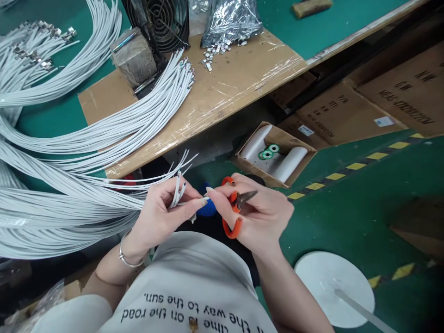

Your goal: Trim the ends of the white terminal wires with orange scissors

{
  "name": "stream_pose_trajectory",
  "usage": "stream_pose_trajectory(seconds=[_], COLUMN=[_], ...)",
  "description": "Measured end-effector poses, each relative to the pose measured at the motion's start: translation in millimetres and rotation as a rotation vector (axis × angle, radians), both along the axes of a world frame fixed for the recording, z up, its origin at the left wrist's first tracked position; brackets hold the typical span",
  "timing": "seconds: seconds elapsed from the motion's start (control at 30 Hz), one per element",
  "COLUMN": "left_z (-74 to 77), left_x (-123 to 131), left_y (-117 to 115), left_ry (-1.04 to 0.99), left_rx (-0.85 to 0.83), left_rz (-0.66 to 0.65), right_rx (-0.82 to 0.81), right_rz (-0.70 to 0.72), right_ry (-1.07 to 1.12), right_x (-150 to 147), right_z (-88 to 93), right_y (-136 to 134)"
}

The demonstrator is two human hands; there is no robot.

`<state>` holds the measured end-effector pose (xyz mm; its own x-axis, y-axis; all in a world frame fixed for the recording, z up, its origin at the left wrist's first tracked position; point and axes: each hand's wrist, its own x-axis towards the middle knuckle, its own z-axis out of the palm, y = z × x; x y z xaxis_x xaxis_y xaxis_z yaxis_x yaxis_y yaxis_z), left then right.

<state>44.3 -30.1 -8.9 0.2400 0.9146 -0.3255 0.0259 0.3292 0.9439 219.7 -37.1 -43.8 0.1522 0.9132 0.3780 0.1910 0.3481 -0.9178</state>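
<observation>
My left hand [164, 210] is closed around the ends of a few white cables [177, 190], pinching one between thumb and forefinger. My right hand [260, 210] has its thumb and forefinger at the tip of that same cable, close to the left thumb. Orange-handled scissors [233, 225] are hooked on the right hand, their dark blades pointing away from the cable. More loose cable ends [183, 162] stick out just beyond the left hand. A thick bundle of white cables [76, 203] runs off to the left.
On the cardboard-covered bench [239, 83] lie another cable bundle [166, 99], small metal connectors [217, 51], a plastic bag [232, 23], a black fan [161, 23] and a wrapped block [135, 60]. An open carton [294, 171] stands beneath. A white round base [333, 282] is at right.
</observation>
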Motion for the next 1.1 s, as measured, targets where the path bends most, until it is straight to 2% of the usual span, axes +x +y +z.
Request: stream_pose_trajectory(seconds=[0.03, 0.1, 0.2, 0.27, 0.43, 0.7, 1.1], left_z=[-0.2, -1.3, -3.5, -4.6, -5.6, -1.3, 1.8], left_x=[0.0, -0.6, -1.9, -2.6, -3.5, -6.6, -9.8], left_y=[-0.2, -0.6, -1.0, -1.1, -0.6, 1.8, -0.7], left_ry=[0.002, -0.003, -0.031, -0.056, -0.136, -0.137, -0.122], left_rx=[0.004, 0.007, -0.012, -0.04, -0.083, -0.141, -0.128], left_rz=[0.002, 0.01, 0.028, 0.043, 0.051, 0.065, 0.062], right_rx=[0.063, 0.089, -0.073, -0.174, -0.261, -0.192, -0.068], right_rz=[-0.034, -0.12, -0.247, -0.261, -0.137, 0.111, 0.139], right_ry=[-0.065, -0.133, -0.008, 0.11, 0.175, -0.093, -0.322], right_x=[0.1, 2.3, 7.7, 10.7, 12.3, 10.1, 6.9], right_z=[-0.1, -2.1, -6.4, -8.6, -10.6, -10.9, -14.4], right_y=[0.8, 2.7, 5.5, 6.4, 5.0, 0.8, -5.5])
